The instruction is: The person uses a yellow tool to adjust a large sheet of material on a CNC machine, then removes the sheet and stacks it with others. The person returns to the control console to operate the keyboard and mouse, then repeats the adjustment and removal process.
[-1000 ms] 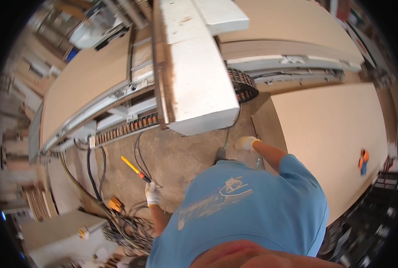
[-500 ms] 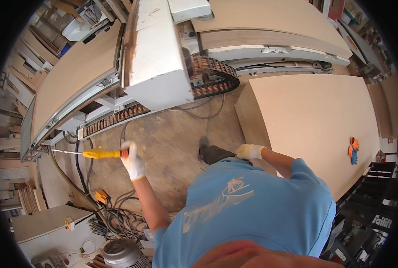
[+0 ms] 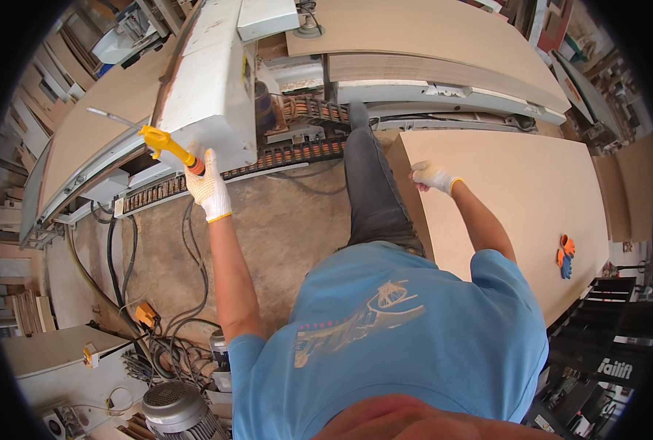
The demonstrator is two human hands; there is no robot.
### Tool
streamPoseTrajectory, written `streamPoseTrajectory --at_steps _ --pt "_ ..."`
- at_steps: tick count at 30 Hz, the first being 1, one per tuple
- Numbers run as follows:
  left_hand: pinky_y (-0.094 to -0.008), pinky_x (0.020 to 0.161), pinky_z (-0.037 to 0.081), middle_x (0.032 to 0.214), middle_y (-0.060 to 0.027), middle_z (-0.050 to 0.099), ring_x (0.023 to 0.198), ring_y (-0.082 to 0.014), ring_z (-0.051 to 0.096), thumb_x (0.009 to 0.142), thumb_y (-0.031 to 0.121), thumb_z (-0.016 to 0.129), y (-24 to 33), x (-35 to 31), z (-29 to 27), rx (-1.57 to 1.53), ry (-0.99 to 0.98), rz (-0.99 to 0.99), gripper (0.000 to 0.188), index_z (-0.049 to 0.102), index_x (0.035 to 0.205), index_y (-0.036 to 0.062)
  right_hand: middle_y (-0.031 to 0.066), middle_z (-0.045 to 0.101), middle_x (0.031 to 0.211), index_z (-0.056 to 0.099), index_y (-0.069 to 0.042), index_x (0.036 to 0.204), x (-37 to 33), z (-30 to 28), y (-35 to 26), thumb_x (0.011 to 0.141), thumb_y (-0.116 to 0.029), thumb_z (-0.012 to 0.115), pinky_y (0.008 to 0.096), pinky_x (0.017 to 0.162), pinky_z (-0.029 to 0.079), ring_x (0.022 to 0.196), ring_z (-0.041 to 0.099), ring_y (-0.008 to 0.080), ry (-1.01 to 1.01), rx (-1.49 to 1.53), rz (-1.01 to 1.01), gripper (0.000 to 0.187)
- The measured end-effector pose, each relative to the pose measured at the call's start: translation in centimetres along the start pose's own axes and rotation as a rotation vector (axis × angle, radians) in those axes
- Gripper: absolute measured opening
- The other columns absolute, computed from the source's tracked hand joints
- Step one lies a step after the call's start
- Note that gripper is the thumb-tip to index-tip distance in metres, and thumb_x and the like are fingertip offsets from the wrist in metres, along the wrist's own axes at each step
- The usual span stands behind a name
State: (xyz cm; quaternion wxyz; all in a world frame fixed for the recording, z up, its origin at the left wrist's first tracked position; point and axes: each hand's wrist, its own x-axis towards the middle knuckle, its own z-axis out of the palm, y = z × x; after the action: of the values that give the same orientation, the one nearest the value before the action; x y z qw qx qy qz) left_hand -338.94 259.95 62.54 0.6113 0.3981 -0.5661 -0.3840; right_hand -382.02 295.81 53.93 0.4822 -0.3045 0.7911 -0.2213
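In my gloved left hand [image 3: 210,192] is a yellow air blow gun [image 3: 161,141], gripped at its red-orange end. Its thin metal nozzle points up and to the left, over the edge of the machine bed. The hand is raised just in front of the white machine gantry [image 3: 213,121]. My right hand [image 3: 435,177], in a white glove with a yellow cuff, hovers by the left edge of a large beige board stack [image 3: 510,213]. Its fingers are loosely apart and I see nothing in them; whether it touches the stack is unclear.
A cable chain [image 3: 282,155] runs along the machine's foot. Sheets [image 3: 444,29] lie on the bed at the back. Black hoses [image 3: 114,257] and tangled cables cross the floor at left, near a grey motor [image 3: 176,407]. Orange-blue gloves [image 3: 565,255] rest on the stack.
My left hand has lifted the blow gun forward, its nozzle now tilted upward. My right hand has moved from my side to the stack's edge. One leg has stepped forward toward the machine.
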Motion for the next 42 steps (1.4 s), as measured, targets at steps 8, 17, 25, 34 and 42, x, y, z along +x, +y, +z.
streamPoseTrajectory --at_steps 8,17,25,34,42 --pt "-0.0381 0.095 0.056 0.121 -0.0144 0.068 0.109 -0.0251 0.066 0.1 0.007 0.066 -2.5 3.4 -4.0 -0.198 0.144 -0.032 0.029 0.062 0.126 -0.0049 0.0085 0.067 0.077 0.069 -0.002 0.107 4.5 -5.8 3.9 0.098 -0.017 0.052 0.0344 0.057 0.057 0.065 0.066 0.019 0.056 0.106 0.172 0.025" --pt "-0.0331 0.095 0.051 0.111 -0.0062 0.07 0.101 -0.0163 0.063 0.095 0.004 0.072 -1.7 -5.5 -10.1 0.049 -0.009 -0.078 0.019 0.07 0.113 -0.0014 0.0132 0.072 0.087 0.07 -0.004 0.113 0.4 5.2 3.0 0.093 -0.016 0.052 0.0377 0.068 0.059 0.074 0.071 0.0226 -0.023 -0.267 0.165 0.029" --pt "-0.0325 0.067 0.047 0.079 -0.0033 0.063 0.071 -0.0141 0.052 0.089 0.017 0.081 -3.2 -16.2 -11.5 0.435 -0.067 -0.278 0.022 0.07 0.096 -0.0003 0.0168 0.072 0.12 0.066 -0.004 0.132 3.9 7.4 -6.1 0.094 -0.029 0.057 0.0424 0.093 0.055 0.104 0.072 0.0284 -0.143 -0.448 -0.054 0.046" --pt "-0.0443 0.071 0.051 0.081 -0.0169 0.067 0.077 -0.0329 0.065 0.088 0.026 0.075 -5.9 -24.7 -8.5 0.851 -0.53 -0.585 0.032 0.069 0.103 -0.0012 0.0202 0.069 0.128 0.07 -0.009 0.125 9.2 17.5 -13.0 0.089 -0.03 0.057 0.0498 0.096 0.052 0.118 0.065 0.0368 -0.474 -0.768 -0.584 0.043" --pt "-0.0422 0.081 0.054 0.099 -0.0189 0.073 0.093 -0.0394 0.07 0.089 0.026 0.071 -6.1 -23.0 -5.9 1.446 -0.436 -0.78 0.033 0.069 0.112 0.0016 0.0176 0.072 0.115 0.071 -0.012 0.119 13.6 24.0 -14.4 0.087 -0.025 0.056 0.0473 0.09 0.054 0.105 0.069 0.0373 -0.549 -0.633 -0.62 0.038"
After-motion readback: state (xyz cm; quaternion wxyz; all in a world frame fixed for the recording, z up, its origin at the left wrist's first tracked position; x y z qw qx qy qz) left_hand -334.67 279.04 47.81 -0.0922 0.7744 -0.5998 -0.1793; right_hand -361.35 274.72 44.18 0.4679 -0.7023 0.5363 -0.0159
